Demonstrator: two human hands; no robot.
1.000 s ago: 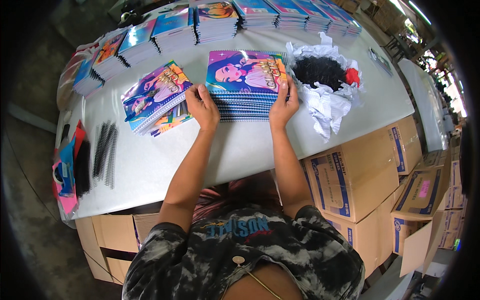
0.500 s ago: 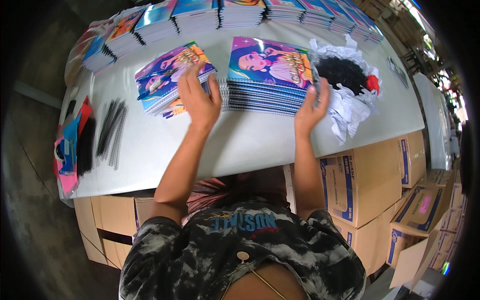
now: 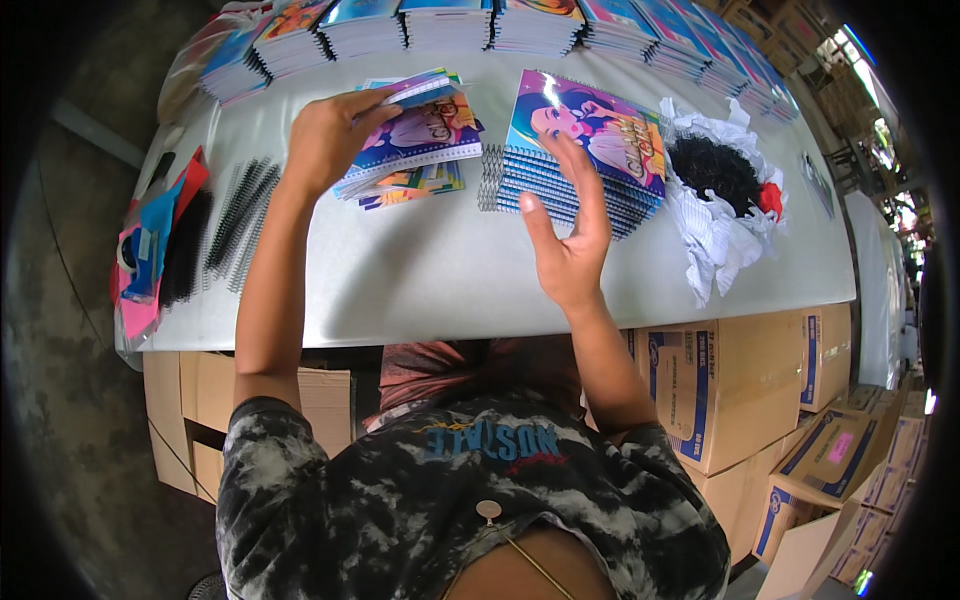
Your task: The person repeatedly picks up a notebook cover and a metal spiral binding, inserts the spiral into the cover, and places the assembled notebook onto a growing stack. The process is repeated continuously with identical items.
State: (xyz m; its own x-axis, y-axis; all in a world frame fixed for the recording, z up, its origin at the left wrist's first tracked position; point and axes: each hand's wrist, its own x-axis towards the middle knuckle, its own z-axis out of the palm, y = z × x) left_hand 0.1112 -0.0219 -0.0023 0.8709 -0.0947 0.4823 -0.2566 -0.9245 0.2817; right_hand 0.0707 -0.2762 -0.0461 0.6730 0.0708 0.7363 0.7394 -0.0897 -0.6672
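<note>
head view: left hand pinches a lifted edge of the loose booklets on the white table, sheet count unclear; right hand spread, empty, by the spiral notebook stack. likely pick-up step; separating one calls for a careful pinch.

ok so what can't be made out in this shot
All in the head view:
Left printed pile: its left part, hidden by the left hand.
Notebook stack: lower covers, hidden by the top notebook; some coil edges, by the right hand.
Back-row notebooks: far ends, cut off by the upper edge.
Cardboard box: inside, hidden by its walls.
</note>
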